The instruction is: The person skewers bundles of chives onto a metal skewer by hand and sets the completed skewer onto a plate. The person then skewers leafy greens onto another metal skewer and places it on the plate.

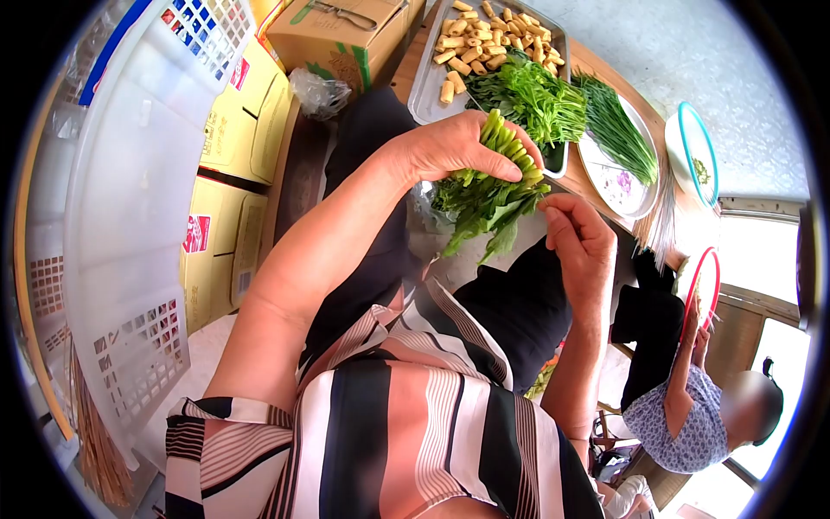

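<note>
My left hand [471, 151] is wrapped around a bundle of leafy greens [497, 208], its cut stems facing up and its leaves hanging down. At the right edge of this bundle, my right hand [581, 232] has thumb and forefinger pinched together by a stem end. Whatever lies in that pinch is too small to make out. Just beyond my hands, more leafy greens [540, 104] lie on a metal tray [425, 86] beside a pile of short tan tube-shaped pieces [493, 39].
Right of the tray are long thin green stalks [618, 125] on a white plate [640, 203], a teal-rimmed bowl [683, 160] and thin sticks [664, 221]. Cartons [226, 233] and a white plastic basket [130, 216] stand left. Another person [683, 415] holds a red-rimmed round object [714, 275].
</note>
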Motion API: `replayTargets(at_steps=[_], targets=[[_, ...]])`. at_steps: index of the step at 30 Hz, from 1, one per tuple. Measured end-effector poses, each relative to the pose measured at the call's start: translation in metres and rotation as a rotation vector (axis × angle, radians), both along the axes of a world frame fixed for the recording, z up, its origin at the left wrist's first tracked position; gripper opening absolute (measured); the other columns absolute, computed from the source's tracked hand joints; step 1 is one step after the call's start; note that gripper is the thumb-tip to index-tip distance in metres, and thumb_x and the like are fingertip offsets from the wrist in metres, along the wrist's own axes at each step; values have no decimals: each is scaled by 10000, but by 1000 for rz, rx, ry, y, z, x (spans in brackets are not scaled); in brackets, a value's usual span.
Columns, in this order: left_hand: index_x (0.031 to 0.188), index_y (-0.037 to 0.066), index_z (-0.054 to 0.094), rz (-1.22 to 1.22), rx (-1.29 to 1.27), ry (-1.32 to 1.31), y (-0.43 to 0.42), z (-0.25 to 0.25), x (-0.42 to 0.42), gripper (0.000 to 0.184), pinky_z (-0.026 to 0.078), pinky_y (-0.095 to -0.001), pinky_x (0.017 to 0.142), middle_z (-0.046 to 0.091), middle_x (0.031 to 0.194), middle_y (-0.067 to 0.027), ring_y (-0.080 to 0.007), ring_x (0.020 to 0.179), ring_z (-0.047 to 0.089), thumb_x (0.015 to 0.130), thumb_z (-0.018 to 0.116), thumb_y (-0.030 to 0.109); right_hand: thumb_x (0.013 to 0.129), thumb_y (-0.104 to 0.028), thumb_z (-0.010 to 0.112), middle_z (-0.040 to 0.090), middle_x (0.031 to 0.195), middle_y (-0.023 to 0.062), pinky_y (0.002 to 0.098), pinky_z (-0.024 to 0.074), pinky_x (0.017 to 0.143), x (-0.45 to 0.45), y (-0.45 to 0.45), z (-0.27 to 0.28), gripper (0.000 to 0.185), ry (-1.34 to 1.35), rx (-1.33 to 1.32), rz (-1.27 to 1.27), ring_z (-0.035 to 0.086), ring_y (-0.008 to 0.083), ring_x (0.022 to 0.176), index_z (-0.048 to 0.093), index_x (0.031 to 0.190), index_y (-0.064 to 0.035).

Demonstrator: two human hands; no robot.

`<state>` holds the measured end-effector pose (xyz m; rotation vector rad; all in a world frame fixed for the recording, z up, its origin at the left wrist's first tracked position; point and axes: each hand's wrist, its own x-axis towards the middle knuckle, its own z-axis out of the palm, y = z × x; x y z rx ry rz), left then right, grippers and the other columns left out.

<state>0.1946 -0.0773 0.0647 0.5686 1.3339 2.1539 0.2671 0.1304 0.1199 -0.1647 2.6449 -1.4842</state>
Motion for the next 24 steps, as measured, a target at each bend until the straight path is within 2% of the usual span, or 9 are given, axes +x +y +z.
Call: replayTargets(at_steps=[5,7,11,13,17,21,24], targets=[[1032,29,636,49,14,-37,-2,-7,-2,303,475,-251,851,669,960,-59,-123,898,620,750,731,83,876,-59,596,535,640,2,224,409,558,3,3,2,93,29,55,-13,475,61,583,625,945,-2],[1048,28,627,68,20,-66,-4,-7,-2,320,476,-253,855,669,961,-59,-125,899,621,752,731,89,865,-49,606,533,638,2,218,408,554,5,14,0,90,61,182,23,477,60,582,622,942,-4],[1100,21,606,16,-22,-33,-3,-15,-6,346,450,-264,905,653,1021,-59,-125,975,599,799,712,157,856,-43,614,536,640,1,213,405,548,11,29,1,83,86,170,-54,481,57,576,625,931,-9],[1146,26,594,226,-14,-68,-1,-20,-9,367,419,-267,946,636,1073,-50,-116,1023,574,842,685,210,862,-47,604,536,641,-3,210,403,543,12,41,-4,79,105,94,-88,484,52,574,627,929,-10],[1166,52,592,338,-104,-160,-8,-25,-11,343,442,-282,916,642,1070,-35,-128,1008,600,897,620,264,873,-56,595,539,645,-10,203,397,546,8,68,-12,80,115,37,-185,483,43,582,628,929,-9],[1139,50,596,338,-94,-187,-7,-31,-10,318,473,-297,870,652,1025,-47,-165,943,631,910,601,271,888,-72,585,517,637,-29,193,360,528,-4,96,-18,102,65,-124,-280,456,35,577,624,953,-4],[1107,50,600,315,-128,-183,-4,-30,-11,306,474,-299,866,649,1008,-43,-160,928,631,909,604,283,906,-95,573,480,616,-42,185,307,496,-22,117,-23,108,68,-254,-296,407,27,546,603,963,-8]])
